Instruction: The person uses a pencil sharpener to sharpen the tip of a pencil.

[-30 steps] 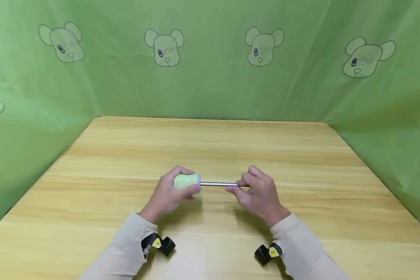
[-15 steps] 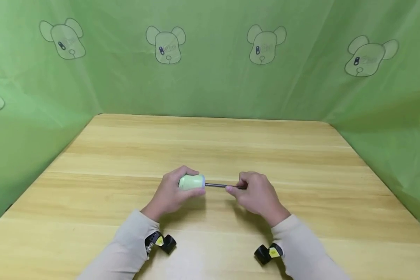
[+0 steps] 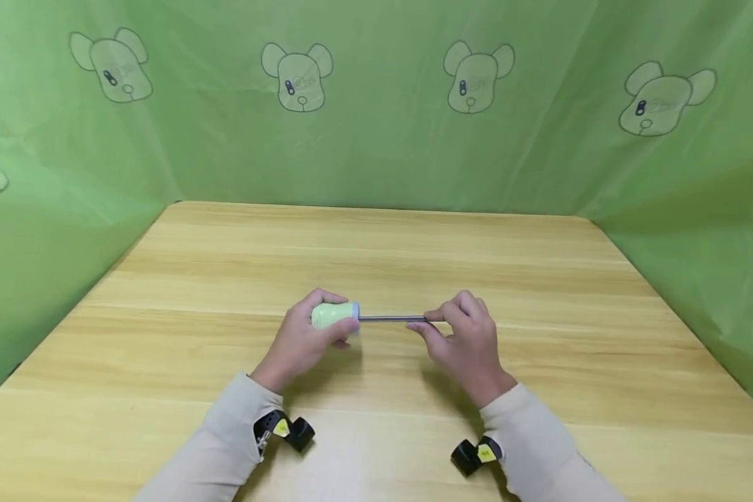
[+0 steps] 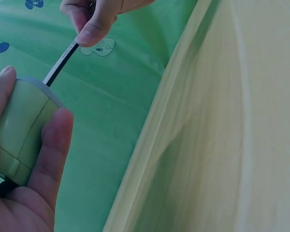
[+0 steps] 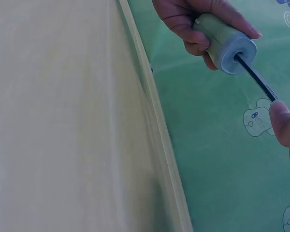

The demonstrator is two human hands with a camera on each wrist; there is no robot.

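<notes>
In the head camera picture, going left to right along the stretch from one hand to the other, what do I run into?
Left hand → green sharpener → pencil → right hand.

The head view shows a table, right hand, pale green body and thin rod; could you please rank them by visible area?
1. Table
2. Right hand
3. Pale green body
4. Thin rod, long but narrow

left hand [image 3: 301, 341] curled, right hand [image 3: 469, 345] pinching
</notes>
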